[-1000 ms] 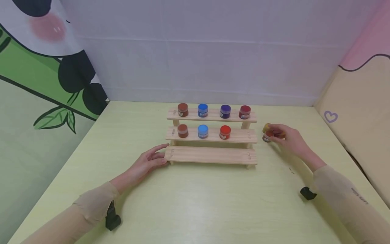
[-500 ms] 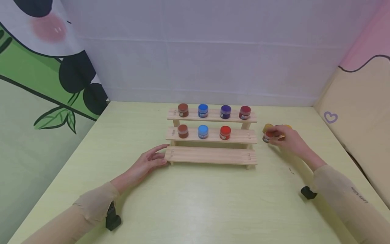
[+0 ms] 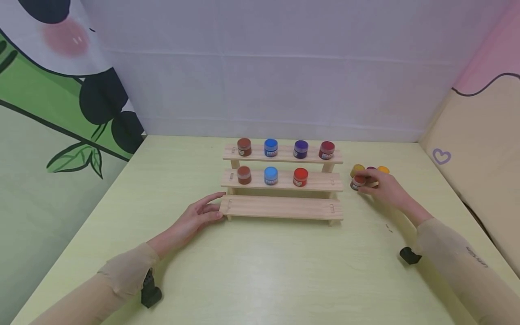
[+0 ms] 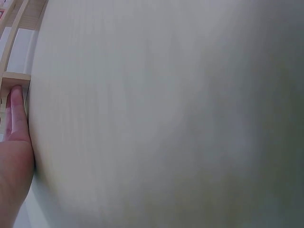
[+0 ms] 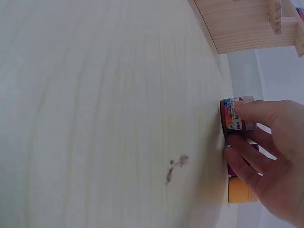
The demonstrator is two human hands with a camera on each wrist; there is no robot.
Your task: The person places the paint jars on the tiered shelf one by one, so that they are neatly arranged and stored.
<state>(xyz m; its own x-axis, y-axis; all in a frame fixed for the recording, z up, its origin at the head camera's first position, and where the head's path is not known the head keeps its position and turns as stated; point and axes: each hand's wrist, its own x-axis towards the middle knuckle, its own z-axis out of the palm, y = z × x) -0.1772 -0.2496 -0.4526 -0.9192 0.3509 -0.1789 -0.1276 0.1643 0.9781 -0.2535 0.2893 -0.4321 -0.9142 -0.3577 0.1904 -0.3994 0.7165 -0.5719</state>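
Note:
A three-tier wooden rack point(image 3: 280, 206) stands on the table, with small paint jars on its upper two tiers. My left hand point(image 3: 194, 221) rests its fairly straight fingers against the left end of the lowest tier; the left wrist view shows fingertips touching that end. To the right of the rack, my right hand point(image 3: 383, 186) pinches a paint jar point(image 3: 357, 182) with a reddish-brown lid. In the right wrist view the thumb lies on its printed label point(image 5: 235, 114). Behind that hand are a mustard-lidded jar point(image 3: 357, 170), a yellow-orange jar point(image 3: 383, 170) and a mostly hidden purple one.
Brown point(image 3: 244, 147), blue point(image 3: 271, 147), purple point(image 3: 301, 149) and dark red point(image 3: 327, 150) jars line the top tier. The middle tier bears brown point(image 3: 244, 175), light blue point(image 3: 271, 175) and red point(image 3: 300, 177) jars. A pale cloth wall point(image 3: 280, 90) closes the back.
My right hand's fingers have shifted slightly around the reddish-brown-lidded jar, and the purple and yellow-orange jars behind show more. My left hand has stayed at the rack.

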